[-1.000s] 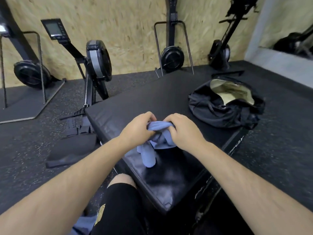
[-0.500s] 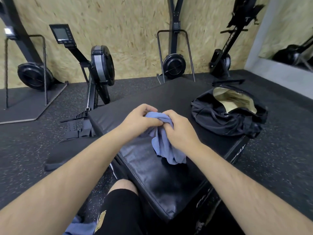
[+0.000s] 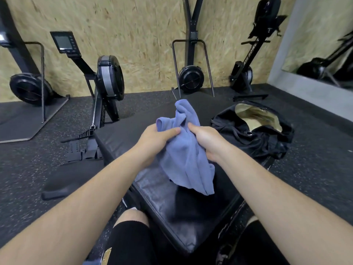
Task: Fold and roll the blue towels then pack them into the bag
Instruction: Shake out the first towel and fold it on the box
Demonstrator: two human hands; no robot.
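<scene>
Far left of the left hand, a black fan-wheel machine (image 3: 28, 88) stands on a grey base plate against the chipboard wall (image 3: 133, 35). Nearer, still left of both hands, is a rowing machine (image 3: 109, 77) with its small monitor (image 3: 64, 43) raised on an arm and its footplates (image 3: 80, 148) low on the speckled rubber floor (image 3: 28, 169).

The left hand (image 3: 158, 136) reaches forward over a black padded block (image 3: 172, 207), its fingers curled and its thumb pressed along the cloth, gripping the upper left part of a blue towel (image 3: 188, 161). The towel is bunched and unfolded. One crumpled end stands up above both hands, and the longer part hangs down between the forearms toward the block. Whether the lowest fold touches the padding cannot be told. The right hand (image 3: 208, 138) grips the towel's right side just beside the left hand, its fingers wrapped into the fabric.

Beyond the hands, an upright machine with a flywheel (image 3: 191, 77) stands at the wall.

To the right of the right hand, apart from it, a black duffel bag (image 3: 254, 131) lies slumped on the far end of the block, its mouth open on a pale yellowish lining. Behind the bag an air rower (image 3: 246, 69) is stood on end, and further right a mirror (image 3: 324, 44) hangs on a grey wall.

Below the arms, the person's black shorts (image 3: 131, 243) show.
</scene>
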